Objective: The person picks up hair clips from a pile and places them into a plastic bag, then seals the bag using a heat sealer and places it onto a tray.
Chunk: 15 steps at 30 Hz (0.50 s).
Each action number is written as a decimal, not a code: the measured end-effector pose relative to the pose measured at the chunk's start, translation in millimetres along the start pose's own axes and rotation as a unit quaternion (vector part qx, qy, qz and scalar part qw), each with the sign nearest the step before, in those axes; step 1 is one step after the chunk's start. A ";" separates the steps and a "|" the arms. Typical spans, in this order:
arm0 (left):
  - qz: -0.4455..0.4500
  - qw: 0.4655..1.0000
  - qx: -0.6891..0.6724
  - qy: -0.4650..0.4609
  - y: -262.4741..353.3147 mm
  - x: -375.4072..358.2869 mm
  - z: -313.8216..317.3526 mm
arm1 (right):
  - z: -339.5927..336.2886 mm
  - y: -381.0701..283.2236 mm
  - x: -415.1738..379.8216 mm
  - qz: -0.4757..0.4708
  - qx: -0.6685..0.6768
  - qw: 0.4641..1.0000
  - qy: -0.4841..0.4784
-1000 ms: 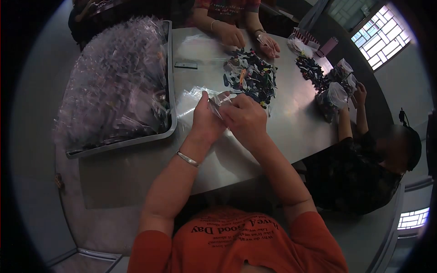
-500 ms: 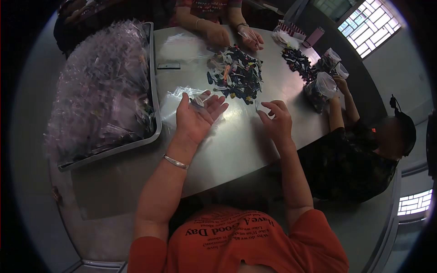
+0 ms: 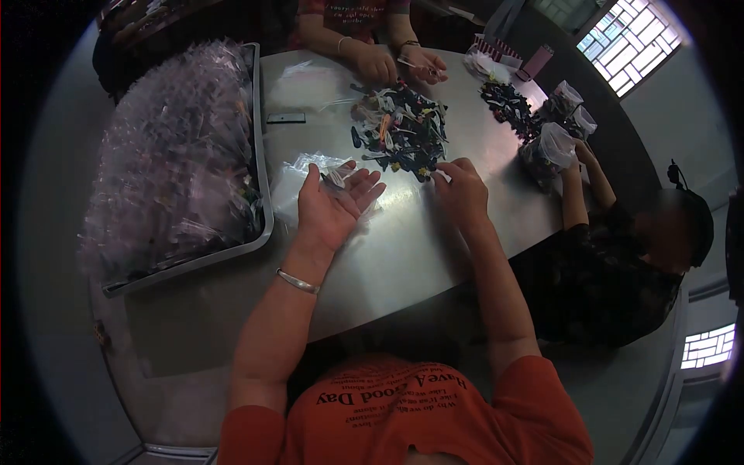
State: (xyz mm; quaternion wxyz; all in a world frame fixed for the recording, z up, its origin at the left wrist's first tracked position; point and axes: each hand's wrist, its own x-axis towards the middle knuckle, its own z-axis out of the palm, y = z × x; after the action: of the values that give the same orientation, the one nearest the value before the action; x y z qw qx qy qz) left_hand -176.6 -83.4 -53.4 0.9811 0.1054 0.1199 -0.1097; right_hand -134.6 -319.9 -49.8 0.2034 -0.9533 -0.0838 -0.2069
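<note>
My left hand (image 3: 327, 211) splayed under slim white-and-dark pieces (image 3: 335, 180), my right hand (image 3: 466, 198) beside a loose black-white-orange heap (image 3: 403, 124), grip unclear from here

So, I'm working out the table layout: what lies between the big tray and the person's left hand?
In the head view, loose clear plastic packaging lies on the table between the tray and the left hand.

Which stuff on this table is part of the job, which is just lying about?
Likely in the job:
pile of small pieces
clear bags beside the left hand
heap of clear bags in the tray

Probably just lying about:
phone-like slab
pink bottle
</note>
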 end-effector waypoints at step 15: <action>-0.002 1.000 -0.012 -0.003 0.9 0.1 0.0 | -0.4 -0.3 2.7 0.014 0.196 0.980 0.008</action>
State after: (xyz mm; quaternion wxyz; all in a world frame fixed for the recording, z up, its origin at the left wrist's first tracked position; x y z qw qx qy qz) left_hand -176.3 -82.6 -53.2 0.9824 0.0932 0.1188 -0.1102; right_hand -132.5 -319.6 -48.2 0.3898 -0.8945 -0.1073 -0.1908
